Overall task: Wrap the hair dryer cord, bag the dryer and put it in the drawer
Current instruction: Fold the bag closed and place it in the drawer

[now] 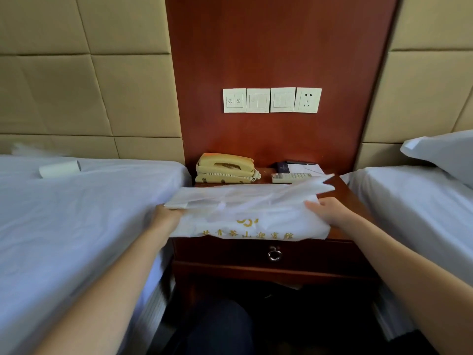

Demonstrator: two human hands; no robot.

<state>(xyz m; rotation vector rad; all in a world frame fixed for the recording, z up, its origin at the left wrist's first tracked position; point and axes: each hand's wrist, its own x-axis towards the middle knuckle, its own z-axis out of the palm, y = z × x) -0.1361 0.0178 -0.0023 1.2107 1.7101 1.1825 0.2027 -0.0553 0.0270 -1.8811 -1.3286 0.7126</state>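
Bag (245,211): lay flat across desk (343,190) front, just above shut drawer (275,253), long axis left to right, straight ahead. Gripped at left end by left hand (166,216), pressed under flat right hand (330,211) near right end; hands well apart, equally near. Dryer not seen.
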